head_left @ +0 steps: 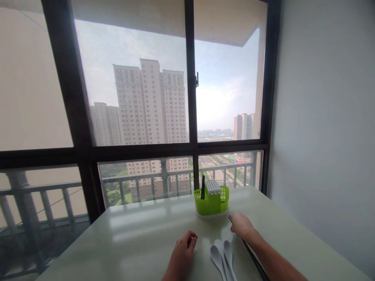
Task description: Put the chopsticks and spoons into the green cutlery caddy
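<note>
My right hand (pixel 241 226) is closed around dark chopsticks (pixel 253 255). Their thin tips poke out past the fingers, just short of the green utensil caddy, and the thicker ends run back beneath my forearm. The caddy (pixel 211 206) has a white slotted top and a white base, and black chopsticks (pixel 202 187) stand upright in its left compartment. Three white spoons (pixel 228 249) lie side by side on the table between my hands, bowls pointing away from me. To their left, my left hand (pixel 185 246) rests with fingers curled in, and nothing shows in it.
The pale, glossy table (pixel 131 238) reaches to a dark-framed window (pixel 191 148), with a railing outside. A plain wall (pixel 322 136) borders the table on the right. The caddy stands near the far edge.
</note>
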A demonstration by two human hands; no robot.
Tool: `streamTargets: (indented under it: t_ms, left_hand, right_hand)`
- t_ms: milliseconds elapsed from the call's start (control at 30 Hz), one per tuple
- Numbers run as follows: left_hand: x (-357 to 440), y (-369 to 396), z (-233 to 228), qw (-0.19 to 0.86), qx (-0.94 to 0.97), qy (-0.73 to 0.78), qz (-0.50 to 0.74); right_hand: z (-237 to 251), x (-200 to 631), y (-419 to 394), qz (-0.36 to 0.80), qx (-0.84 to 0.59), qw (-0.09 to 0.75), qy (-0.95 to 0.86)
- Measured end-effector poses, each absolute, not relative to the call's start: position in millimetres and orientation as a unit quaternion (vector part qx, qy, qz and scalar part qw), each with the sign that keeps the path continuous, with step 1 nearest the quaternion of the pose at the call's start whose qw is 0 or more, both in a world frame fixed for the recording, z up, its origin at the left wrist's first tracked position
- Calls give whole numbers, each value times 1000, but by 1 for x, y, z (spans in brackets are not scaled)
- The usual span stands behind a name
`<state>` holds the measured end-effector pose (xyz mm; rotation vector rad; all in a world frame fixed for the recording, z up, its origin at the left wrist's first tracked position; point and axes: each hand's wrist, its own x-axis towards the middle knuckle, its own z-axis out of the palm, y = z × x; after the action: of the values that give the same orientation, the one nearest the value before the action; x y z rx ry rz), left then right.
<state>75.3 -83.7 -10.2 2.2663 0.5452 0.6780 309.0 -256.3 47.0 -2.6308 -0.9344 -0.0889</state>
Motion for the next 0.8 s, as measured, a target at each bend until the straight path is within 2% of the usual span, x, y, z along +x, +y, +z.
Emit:
streamTargets:
  t_ms: [133, 267, 400, 500, 667, 800]
  left_hand:
    - [75, -86, -9, 349, 881, 197, 251]
    - [74, -88, -10, 363, 881, 170, 253]
    - [68, -90, -7, 369, 874, 142, 283]
    - [63, -93, -2, 359, 881, 133, 276]
    - [66, -98, -1, 327, 907, 148, 220]
    - [69, -101, -2, 335, 915, 138, 179]
  right_hand:
    - [93, 299, -261, -116, -907, 197, -353]
    - [129, 257, -252, -209, -792, 361, -446]
    - [123, 212, -230, -146, -676, 523, -498]
    - [100, 195, -215, -68, -645, 589, -483]
    - [73, 195, -207, 22, -631, 616, -472]
    - [77, 202, -210, 80, -625, 616, -473]
